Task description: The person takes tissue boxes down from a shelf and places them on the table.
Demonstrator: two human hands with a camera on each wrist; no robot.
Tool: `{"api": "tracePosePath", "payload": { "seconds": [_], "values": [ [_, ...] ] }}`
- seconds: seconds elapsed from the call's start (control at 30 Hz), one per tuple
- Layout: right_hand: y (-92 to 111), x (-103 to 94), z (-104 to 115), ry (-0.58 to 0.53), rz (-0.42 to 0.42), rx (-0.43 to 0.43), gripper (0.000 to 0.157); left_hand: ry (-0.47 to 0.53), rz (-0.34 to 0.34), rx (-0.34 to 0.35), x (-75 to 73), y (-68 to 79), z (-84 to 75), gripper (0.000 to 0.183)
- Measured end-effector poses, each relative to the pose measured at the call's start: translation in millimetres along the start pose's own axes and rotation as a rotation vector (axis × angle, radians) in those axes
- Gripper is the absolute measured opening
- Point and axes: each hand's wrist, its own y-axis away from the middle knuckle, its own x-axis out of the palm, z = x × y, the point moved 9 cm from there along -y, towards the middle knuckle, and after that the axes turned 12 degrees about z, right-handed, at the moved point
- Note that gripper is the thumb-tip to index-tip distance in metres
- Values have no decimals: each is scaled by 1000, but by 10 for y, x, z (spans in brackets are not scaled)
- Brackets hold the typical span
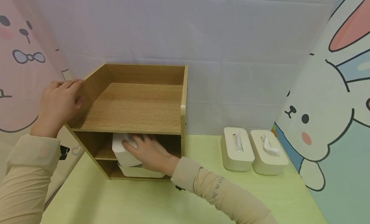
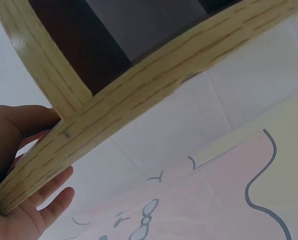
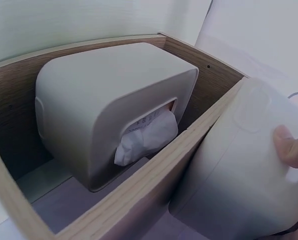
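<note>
A small wooden shelf [image 1: 136, 105] stands on the table, with an open top tier and two compartments below. My left hand [image 1: 59, 103] grips the edge of its left side panel [image 2: 114, 112], thumb on the inner side and fingers outside. My right hand [image 1: 154, 155] holds a white tissue box [image 1: 122, 153] partly inside the middle compartment. In the right wrist view, the thumb [image 3: 294, 150] presses that box's wall. Another white tissue box [image 3: 84, 95] lies in the bottom compartment, a tissue poking from its slot. The shelf board hides the back of the held box.
Two more tissue boxes [image 1: 238, 159] [image 1: 271, 166] stand side by side on the green table [image 1: 138, 204], right of the shelf, tissues showing on top. A pale curtain [image 1: 237, 34] hangs behind. Cartoon-printed panels [image 1: 323, 121] border both sides.
</note>
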Motion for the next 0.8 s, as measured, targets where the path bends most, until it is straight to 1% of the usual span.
{"api": "tracePosePath", "payload": {
  "seconds": [0.2,0.33,0.5,0.63,0.8],
  "values": [
    [102,1,-16,-18,3,-21,81,4,8,1,0,-7,-3,45],
    [166,-12,-20,-11,-23,-37,83,4,12,-4,6,-8,-2,45],
    [245,-35,-19,-13,-61,-56,78,3,11,-13,8,0,5,45],
    [308,-65,-13,1,-102,-69,73,3,27,-21,25,-10,19,45],
    [377,-94,-13,15,-129,-78,71,7,37,-21,36,-18,24,45]
  ]
}}
